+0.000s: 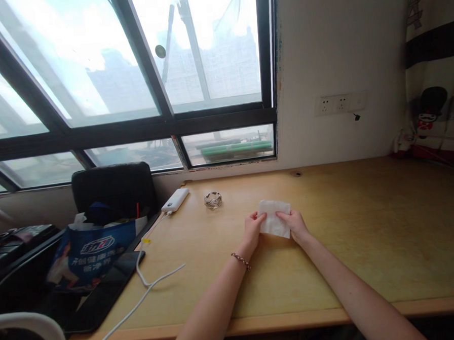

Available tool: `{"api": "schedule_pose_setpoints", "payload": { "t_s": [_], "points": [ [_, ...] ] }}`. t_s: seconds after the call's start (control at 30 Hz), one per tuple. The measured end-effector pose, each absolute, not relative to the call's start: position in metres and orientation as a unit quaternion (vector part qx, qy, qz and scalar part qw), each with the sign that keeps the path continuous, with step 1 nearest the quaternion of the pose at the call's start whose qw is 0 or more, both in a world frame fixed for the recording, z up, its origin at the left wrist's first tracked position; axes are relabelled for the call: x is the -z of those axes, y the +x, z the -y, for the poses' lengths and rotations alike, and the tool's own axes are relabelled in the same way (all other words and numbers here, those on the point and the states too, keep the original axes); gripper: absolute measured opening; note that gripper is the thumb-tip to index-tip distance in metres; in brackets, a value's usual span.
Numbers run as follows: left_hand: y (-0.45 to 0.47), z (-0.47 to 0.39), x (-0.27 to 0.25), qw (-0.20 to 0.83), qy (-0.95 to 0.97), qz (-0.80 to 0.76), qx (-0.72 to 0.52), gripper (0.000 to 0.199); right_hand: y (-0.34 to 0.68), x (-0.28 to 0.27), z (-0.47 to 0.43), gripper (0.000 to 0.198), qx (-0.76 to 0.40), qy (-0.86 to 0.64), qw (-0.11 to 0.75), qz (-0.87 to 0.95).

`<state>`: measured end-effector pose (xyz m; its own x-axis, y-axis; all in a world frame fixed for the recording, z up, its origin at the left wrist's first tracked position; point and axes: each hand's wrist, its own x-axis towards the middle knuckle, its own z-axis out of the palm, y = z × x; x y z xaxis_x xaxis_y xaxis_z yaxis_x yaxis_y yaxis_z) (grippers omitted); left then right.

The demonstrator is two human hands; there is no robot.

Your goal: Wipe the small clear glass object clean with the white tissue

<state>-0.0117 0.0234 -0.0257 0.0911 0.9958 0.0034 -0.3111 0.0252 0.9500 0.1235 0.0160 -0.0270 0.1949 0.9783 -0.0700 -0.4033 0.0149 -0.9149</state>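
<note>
Between both hands a white folded tissue (274, 219) is held up just above the wooden table. My left hand (253, 228) pinches its left edge, thumb on the near face and fingers behind. Gripping the right edge in the same way is my right hand (295, 226), with its fingers mostly hidden behind the tissue. A braided bracelet (241, 261) circles my left wrist. Left of the hands, a silvery openwork metal ring-shaped piece (213, 200) stands on the table, apart from both hands.
On the wooden table (367, 233), a white power bank (175, 199) lies at the left edge with a white cable (142, 296) trailing over the front. A black chair (114, 188) bears a blue bag (90, 256). Wall sockets (333, 104) are behind.
</note>
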Motion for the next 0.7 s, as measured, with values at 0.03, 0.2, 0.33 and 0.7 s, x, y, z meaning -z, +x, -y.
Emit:
{"api": "schedule_pose_setpoints", "payload": {
  "t_s": [0.03,0.2,0.33,0.7],
  "points": [
    [-0.012,-0.023,0.025,0.597,0.432,-0.394,-0.550,0.036,0.123,0.026,-0.016,0.028,-0.548,-0.441,0.633,0.323],
    [-0.013,-0.022,0.020,0.585,0.426,-0.392,-0.568,0.034,0.122,0.022,-0.015,0.021,-0.567,-0.437,0.628,0.305],
    [-0.013,-0.021,0.020,0.573,0.430,-0.402,-0.570,0.034,0.120,0.018,-0.013,0.019,-0.609,-0.422,0.611,0.280],
    [-0.092,-0.067,0.012,0.122,0.574,-0.652,-0.480,0.026,0.123,0.020,-0.016,0.015,-0.580,-0.432,0.642,0.254]
  ]
}}
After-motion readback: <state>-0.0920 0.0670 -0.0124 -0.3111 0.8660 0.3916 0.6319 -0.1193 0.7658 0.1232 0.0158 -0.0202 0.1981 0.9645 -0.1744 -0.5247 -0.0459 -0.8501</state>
